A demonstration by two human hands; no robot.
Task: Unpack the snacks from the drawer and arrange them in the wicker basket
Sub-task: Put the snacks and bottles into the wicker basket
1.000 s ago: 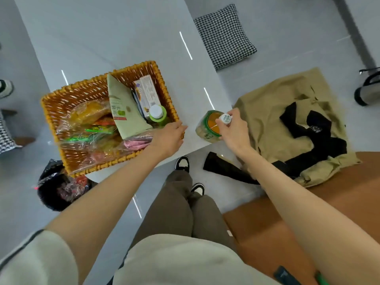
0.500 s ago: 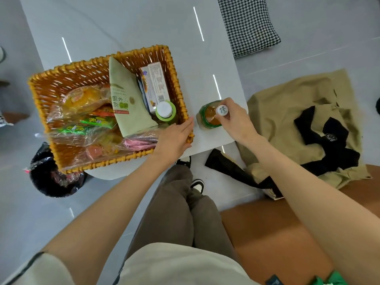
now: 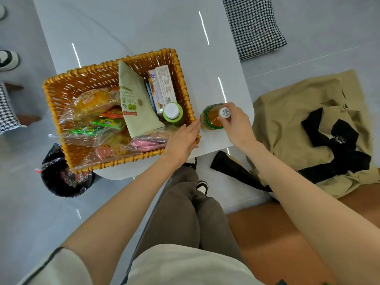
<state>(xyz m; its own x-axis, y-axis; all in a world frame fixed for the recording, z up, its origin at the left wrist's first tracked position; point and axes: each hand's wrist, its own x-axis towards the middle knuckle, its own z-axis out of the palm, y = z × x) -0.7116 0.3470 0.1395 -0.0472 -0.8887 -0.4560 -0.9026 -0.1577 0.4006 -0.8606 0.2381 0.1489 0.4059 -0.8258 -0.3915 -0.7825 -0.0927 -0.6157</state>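
Pale grey floor surrounds a white table (image 3: 123,27), with a black bin bag (image 3: 61,177) on the floor at far left. On the table, the wicker basket (image 3: 67,79) is already well filled. It holds clear snack bags (image 3: 92,120), a green triangular packet (image 3: 135,103), a box (image 3: 164,85) and a green-capped bottle (image 3: 173,113). The left hand (image 3: 182,138) lies flat, fingers straight, on the basket's near right corner, probably steadying it. Just right of the basket an amber bottle (image 3: 211,120) stands on the table, and the right hand (image 3: 236,124) grips its white cap. This bottle looks like one of the last items left to place. The drawer is out of view, so I cannot tell what else remains. A khaki garment (image 3: 298,120) lies on the floor at far right.
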